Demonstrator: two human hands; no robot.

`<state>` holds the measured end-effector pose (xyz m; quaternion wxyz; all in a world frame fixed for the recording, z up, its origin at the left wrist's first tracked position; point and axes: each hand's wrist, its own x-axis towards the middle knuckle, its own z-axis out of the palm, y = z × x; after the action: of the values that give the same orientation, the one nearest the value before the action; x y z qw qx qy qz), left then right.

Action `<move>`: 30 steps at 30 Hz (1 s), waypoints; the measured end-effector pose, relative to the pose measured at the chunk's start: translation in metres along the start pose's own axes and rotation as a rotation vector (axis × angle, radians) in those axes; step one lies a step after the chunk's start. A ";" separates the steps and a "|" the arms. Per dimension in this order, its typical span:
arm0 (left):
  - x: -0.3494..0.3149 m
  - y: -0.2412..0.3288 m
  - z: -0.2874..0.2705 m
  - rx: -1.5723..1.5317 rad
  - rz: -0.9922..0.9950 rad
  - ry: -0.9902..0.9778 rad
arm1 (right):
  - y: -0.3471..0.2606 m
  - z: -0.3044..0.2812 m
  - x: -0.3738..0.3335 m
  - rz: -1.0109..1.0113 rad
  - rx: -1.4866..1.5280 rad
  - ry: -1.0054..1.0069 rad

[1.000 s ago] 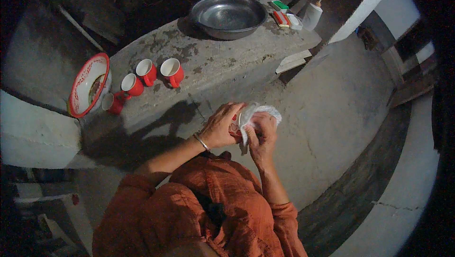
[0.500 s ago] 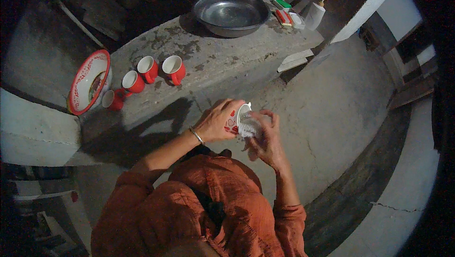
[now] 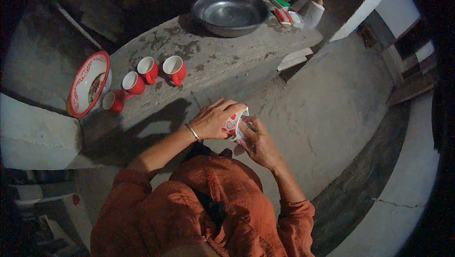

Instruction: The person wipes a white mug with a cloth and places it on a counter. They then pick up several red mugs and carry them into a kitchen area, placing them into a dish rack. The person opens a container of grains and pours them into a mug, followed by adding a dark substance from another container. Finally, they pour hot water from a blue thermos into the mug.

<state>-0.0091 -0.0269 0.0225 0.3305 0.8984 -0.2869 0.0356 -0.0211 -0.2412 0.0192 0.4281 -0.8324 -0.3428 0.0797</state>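
My left hand (image 3: 214, 118), with a silver bangle at its wrist, is wrapped round a white mug (image 3: 230, 123) with red hearts. The mug is tilted so its mouth faces right. My right hand (image 3: 257, 139) reaches into the mouth, its fingers closed on a white cloth (image 3: 241, 135) bunched at the rim. The fingertips and most of the cloth are hidden by the hand and the mug. Beyond my hands, several red mugs with white insides, one of them a red mug (image 3: 174, 70) by itself at the right, stand along the concrete ledge.
The concrete ledge (image 3: 208, 58) carries a large metal basin (image 3: 231, 13). Right of it lie a green-topped box (image 3: 281, 3), a red-and-white bar (image 3: 283, 17) and a white pump bottle (image 3: 313, 11). A red-rimmed enamel basin (image 3: 90, 84) leans at the ledge's left end.
My right hand has moved left and pushed its fingers with the cloth into the mug. The mug has turned and shifted slightly left in my left hand.
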 end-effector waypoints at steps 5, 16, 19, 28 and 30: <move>-0.003 -0.002 -0.002 -0.033 -0.030 -0.065 | 0.004 -0.010 0.014 0.268 0.526 0.054; -0.008 -0.012 -0.001 -0.058 0.006 -0.256 | -0.010 0.002 0.014 0.137 0.138 -0.390; -0.002 -0.014 -0.001 -0.084 -0.005 -0.290 | 0.008 0.024 0.012 0.166 0.229 -0.322; 0.005 -0.023 -0.007 -0.486 -0.110 0.098 | 0.013 0.036 0.012 0.685 1.417 0.140; 0.005 -0.015 0.009 -0.606 -0.143 0.276 | -0.003 0.030 0.009 0.653 1.334 0.111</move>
<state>0.0026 -0.0252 0.0083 0.6196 0.7640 -0.1736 0.0466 -0.0285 -0.2145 0.0044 0.8138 -0.4579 0.0655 0.3519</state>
